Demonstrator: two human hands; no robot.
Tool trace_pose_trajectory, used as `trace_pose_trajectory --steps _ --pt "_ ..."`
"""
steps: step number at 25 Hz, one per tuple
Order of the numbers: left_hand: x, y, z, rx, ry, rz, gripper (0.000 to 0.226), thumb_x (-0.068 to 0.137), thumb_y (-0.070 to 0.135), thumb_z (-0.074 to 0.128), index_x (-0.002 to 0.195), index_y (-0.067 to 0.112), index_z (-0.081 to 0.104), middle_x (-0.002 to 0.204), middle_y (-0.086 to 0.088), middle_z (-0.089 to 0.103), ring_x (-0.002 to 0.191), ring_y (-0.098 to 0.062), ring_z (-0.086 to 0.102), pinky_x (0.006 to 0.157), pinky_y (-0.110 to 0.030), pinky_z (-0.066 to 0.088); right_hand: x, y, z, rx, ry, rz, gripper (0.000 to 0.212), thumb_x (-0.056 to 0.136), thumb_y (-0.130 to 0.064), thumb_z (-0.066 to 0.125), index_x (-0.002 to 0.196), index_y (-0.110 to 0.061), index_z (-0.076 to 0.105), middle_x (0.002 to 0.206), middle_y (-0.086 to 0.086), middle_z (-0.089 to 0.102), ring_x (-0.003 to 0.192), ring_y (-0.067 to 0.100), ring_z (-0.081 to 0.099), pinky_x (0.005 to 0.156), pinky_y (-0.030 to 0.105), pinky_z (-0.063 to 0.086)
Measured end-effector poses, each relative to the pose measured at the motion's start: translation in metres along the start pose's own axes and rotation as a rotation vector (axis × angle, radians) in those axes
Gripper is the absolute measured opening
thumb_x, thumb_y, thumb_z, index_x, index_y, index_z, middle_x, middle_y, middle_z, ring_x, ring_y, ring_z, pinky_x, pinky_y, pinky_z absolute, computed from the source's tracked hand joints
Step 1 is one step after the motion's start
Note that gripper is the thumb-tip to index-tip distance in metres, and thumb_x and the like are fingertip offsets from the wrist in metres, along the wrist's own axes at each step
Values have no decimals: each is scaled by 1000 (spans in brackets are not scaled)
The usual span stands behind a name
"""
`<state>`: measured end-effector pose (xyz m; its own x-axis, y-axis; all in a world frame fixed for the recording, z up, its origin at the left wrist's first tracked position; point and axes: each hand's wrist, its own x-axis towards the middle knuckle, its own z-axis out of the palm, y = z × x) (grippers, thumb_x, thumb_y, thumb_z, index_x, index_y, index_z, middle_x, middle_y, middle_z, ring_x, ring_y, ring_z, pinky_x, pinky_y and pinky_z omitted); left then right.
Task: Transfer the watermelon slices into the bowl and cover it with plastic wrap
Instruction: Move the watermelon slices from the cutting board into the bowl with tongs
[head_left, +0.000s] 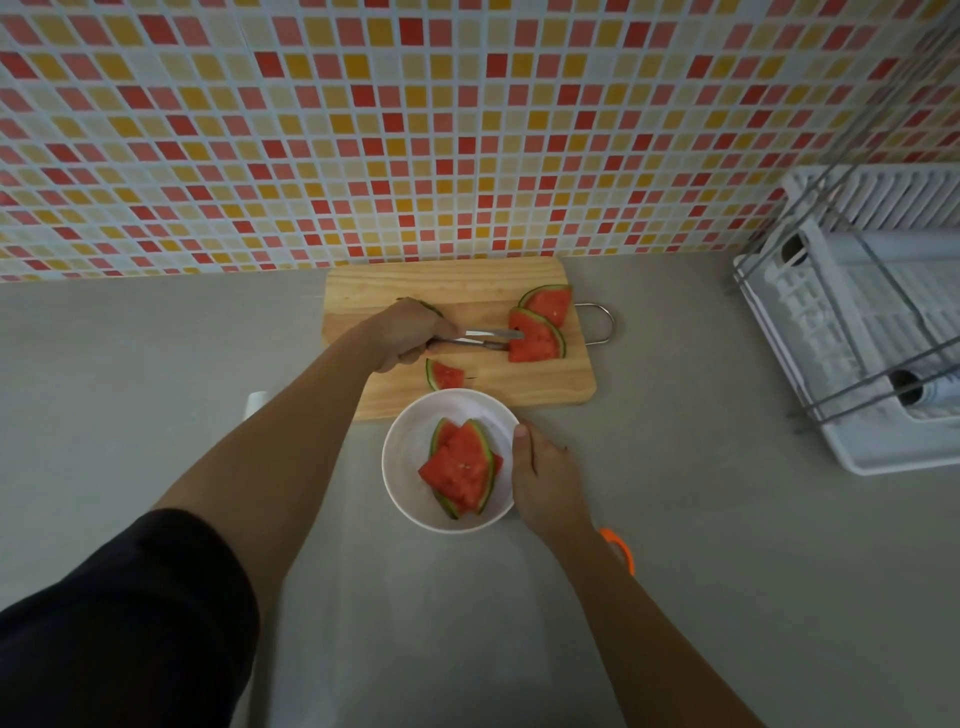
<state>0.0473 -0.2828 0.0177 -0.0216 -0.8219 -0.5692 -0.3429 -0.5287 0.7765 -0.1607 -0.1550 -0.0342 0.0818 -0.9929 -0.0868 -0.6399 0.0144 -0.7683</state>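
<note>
While the grey desk (675, 545) fills the lower frame, a wooden board (441, 283) lies at centre | white bowl (410, 447) just below it holds stacked watermelon slices (460, 467) | right hand (545, 478) holds the bowl's right rim, thumb on top | left hand (410, 332) grips metal tongs (493, 332), tips touching the largest slice (537, 340) on the board

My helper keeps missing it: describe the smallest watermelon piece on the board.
Find the wooden cutting board by the tiled wall. At its near edge, beside the white bowl, lies a small wedge. It sits alone, smaller than the two overlapping slices at the right end.
</note>
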Motion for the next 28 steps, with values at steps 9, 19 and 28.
trace_pose_trajectory --steps 9,19,28 --pt "8 -2 18 -42 27 -18 25 81 18 70 60 12 57 48 1 47 36 -10 26 33 -19 21 0 -1 0 -14 20 -22 31 96 -37 28 71 -30 45 54 -17 45 54 -8 46 53 3 31" --pt "-21 -15 -13 -141 130 -44 15 82 12 68 71 5 61 52 -3 46 38 -9 27 33 -18 18 0 -1 0 -7 15 1 34 95 -38 29 79 -25 55 61 -12 50 62 11 49 56 25 30" --pt "-30 -29 -27 -263 84 -27 14 84 13 68 72 7 63 51 0 44 40 -7 28 34 -16 19 1 0 0 -18 9 18 32 96 -38 30 82 -26 56 64 -13 49 65 13 49 60 26 31"
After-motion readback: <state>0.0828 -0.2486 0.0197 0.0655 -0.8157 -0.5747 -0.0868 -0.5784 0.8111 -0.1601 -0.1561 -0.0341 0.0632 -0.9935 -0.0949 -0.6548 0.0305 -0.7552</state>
